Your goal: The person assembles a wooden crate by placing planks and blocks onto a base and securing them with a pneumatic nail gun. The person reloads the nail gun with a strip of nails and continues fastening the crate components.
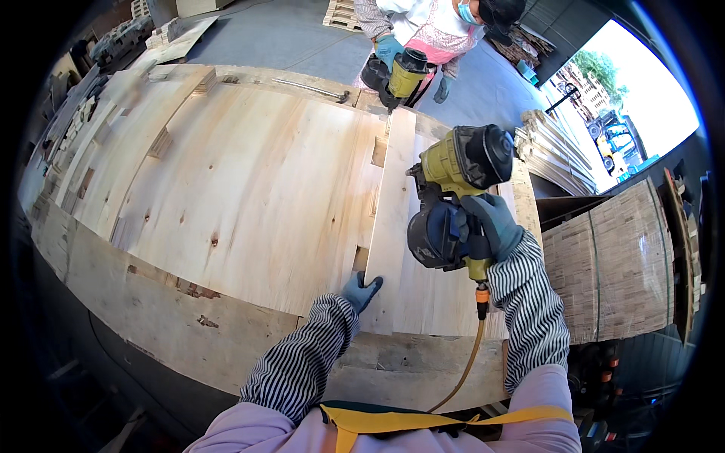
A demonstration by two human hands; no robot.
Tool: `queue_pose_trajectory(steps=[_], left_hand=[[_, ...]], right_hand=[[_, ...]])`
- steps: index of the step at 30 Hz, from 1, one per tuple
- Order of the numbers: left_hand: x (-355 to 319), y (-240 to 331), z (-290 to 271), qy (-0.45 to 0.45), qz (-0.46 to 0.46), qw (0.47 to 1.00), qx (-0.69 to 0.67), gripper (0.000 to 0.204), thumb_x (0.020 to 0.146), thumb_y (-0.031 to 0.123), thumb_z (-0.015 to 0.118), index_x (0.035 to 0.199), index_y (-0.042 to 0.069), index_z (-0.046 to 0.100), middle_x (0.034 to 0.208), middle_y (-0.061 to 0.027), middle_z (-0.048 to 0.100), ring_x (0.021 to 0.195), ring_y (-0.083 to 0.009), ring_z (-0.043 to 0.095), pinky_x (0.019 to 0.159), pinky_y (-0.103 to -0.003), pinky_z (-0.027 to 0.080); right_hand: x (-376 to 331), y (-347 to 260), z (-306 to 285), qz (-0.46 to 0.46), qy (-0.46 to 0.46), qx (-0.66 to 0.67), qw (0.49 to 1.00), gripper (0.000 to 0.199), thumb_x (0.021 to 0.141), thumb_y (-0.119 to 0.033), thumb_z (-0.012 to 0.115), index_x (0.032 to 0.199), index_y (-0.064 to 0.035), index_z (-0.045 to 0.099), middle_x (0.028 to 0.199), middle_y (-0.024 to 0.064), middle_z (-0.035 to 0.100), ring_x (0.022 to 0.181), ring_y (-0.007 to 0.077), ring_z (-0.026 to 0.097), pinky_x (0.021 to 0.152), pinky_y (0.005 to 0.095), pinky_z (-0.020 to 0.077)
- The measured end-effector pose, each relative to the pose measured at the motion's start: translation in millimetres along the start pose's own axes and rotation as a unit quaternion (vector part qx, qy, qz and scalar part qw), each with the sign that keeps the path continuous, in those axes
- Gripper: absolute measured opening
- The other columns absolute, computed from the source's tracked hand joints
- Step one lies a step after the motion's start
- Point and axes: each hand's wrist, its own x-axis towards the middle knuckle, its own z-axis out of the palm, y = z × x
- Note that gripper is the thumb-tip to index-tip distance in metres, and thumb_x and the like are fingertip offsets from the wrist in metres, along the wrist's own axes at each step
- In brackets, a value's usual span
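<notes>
At the left, a wide wooden panel [249, 181] lies on the tabletop [249, 340], with knots showing in its face. At its right side, by the near end of a narrow board [389, 219], is the gloved left hand [361, 293]. Its grip is partly closed, the thumb at the board's left edge; how firmly it presses I cannot tell. The board runs from near to far beside the panel. At its far end a co-worker [442, 41] holds another nail gun [408, 74], nose down.

Right of the board, the gloved right hand [495, 223] has its grip closed round the handle of a yellow and black nail gun [461, 162]. The nose points left over the board; whether a finger rests on the trigger I cannot tell. A hose [467, 370] runs from the handle to the near side.

To work well here, keep the board's edge straight and pressed flat, hold the left thumb away from the nailing line, set the nose square on the wood before any trigger pull, and leave the hose slack.
</notes>
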Motion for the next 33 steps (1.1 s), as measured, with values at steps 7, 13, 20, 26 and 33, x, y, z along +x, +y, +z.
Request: queue_pose_trajectory(steps=[7, 13, 20, 26, 33], left_hand=[[9, -9, -1, -0.008, -0.015, 0.999, -0.049, 0.032, 0.087, 0.028, 0.071, 0.099, 0.000, 0.060, 0.089, -0.0098, 0.068, 0.076, -0.0149, 0.061, 0.070, -0.030, 0.048], [9, 1, -5, -0.023, -0.060, 0.998, 0.004, 0.034, 0.089, 0.027, 0.069, 0.105, -0.001, 0.059, 0.092, -0.0114, 0.068, 0.082, -0.0177, 0.063, 0.073, -0.032, 0.050], [10, -6, 1, 0.003, 0.016, 0.998, 0.063, 0.043, 0.087, 0.036, 0.070, 0.104, -0.002, 0.057, 0.087, -0.0054, 0.061, 0.078, -0.0134, 0.054, 0.069, -0.028, 0.046], [-36, 54, 76, 0.191, 0.207, 0.819, 0.500, 0.066, 0.082, 0.022, 0.073, 0.137, 0.003, 0.041, 0.136, -0.0187, 0.045, 0.126, -0.0389, 0.040, 0.108, -0.045, 0.032], [-111, 47, 453, -0.383, 0.500, 0.631, 0.453, 0.052, 0.084, 0.026, 0.068, 0.129, 0.005, 0.050, 0.134, -0.0145, 0.049, 0.128, -0.0349, 0.042, 0.105, -0.045, 0.035]], right_hand=[[46, 79, -11, 0.101, 0.030, 0.044, 0.993, 0.022, 0.087, -0.019, 0.062, 0.100, -0.0016, 0.060, 0.075, 0.0081, 0.062, 0.057, 0.0167, 0.058, 0.053, 0.0291, 0.0495], [-112, 125, -30, 0.166, 0.069, 0.046, 0.983, 0.023, 0.084, -0.015, 0.067, 0.099, 0.0007, 0.061, 0.080, 0.0093, 0.064, 0.065, 0.0175, 0.063, 0.059, 0.0292, 0.0525], [-302, 261, -84, 0.237, 0.115, -0.188, 0.946, 0.039, 0.076, -0.029, 0.072, 0.105, -0.0027, 0.065, 0.093, 0.0132, 0.068, 0.085, 0.0260, 0.065, 0.083, 0.0359, 0.0514], [-429, 334, -140, 0.292, 0.136, -0.106, 0.941, 0.045, 0.076, -0.034, 0.070, 0.109, -0.0052, 0.063, 0.097, 0.0167, 0.068, 0.089, 0.0294, 0.066, 0.084, 0.0380, 0.0507], [-504, 403, -190, 0.198, 0.160, 0.084, 0.963, 0.051, 0.081, -0.039, 0.069, 0.122, -0.0093, 0.058, 0.110, 0.0152, 0.065, 0.101, 0.0296, 0.063, 0.096, 0.0367, 0.0467]])
